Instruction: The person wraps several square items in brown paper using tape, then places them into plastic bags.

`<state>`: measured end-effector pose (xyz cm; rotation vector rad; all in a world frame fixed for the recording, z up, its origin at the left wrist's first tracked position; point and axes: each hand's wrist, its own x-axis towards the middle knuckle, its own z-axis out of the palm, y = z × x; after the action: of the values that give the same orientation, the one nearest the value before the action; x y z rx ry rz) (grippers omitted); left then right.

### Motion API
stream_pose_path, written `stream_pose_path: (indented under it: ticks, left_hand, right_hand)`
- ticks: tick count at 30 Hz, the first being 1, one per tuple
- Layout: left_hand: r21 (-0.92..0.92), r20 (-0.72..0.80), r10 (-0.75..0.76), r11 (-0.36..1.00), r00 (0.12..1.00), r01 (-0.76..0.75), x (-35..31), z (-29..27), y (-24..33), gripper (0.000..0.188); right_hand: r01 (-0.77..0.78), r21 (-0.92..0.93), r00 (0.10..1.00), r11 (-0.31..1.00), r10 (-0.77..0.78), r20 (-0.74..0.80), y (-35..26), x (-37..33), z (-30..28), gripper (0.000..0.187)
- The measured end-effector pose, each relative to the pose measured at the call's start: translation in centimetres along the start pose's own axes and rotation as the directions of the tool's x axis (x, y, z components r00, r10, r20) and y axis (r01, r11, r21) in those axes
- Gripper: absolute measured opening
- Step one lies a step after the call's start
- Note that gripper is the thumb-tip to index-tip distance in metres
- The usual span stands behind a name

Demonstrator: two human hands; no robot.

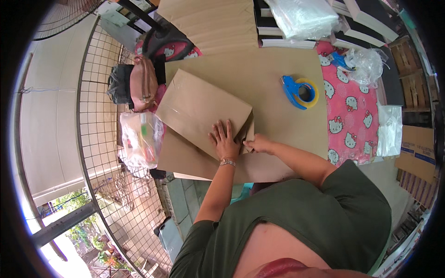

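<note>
One brown paper-wrapped parcel [199, 109] lies on a large sheet of brown paper [273, 102] spread over the bench [350, 116]. The left hand [225, 141] presses flat on the parcel's near corner, fingers spread, its grip closed on nothing. The right hand [259, 144] pinches the folded paper flap [249, 132] at the parcel's end. One blue tape dispenser [299, 91] with a yellow roll rests on the sheet, well apart from both hands. Two bags [134, 83], one black and one pink, sit beside the wire grid.
</note>
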<state>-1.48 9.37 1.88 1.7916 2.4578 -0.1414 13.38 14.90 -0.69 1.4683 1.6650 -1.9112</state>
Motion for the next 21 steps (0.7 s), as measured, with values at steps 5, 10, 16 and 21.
stream_pose_path:
  ticks: [5,10,16,21]
  left_hand:
    - [-0.157,-0.053,0.032,0.987,0.998,-0.04,-0.4,0.8,-1.3,0.086]
    - [-0.555,-0.129,0.283,0.774,0.95,-0.306,-1.6,1.7,-5.0,0.053]
    - [-0.761,-0.303,0.033,0.593,0.952,-0.263,-2.4,1.8,-4.4,0.017]
    - [-0.874,-0.216,-0.036,0.452,0.976,-0.177,-2.5,1.9,-4.3,0.015]
  right_hand:
    - [0.071,-0.032,0.991,0.997,-0.074,-0.107,-2.8,-1.6,1.2,0.038]
    - [-0.018,0.477,1.0,0.878,0.019,0.002,-6.3,-0.4,2.0,0.027]
    - [-0.136,0.645,0.984,0.752,0.029,0.174,-6.3,1.5,1.8,0.021]
    - [-0.311,0.695,0.93,0.648,0.055,0.364,-4.3,-1.7,0.7,0.019]
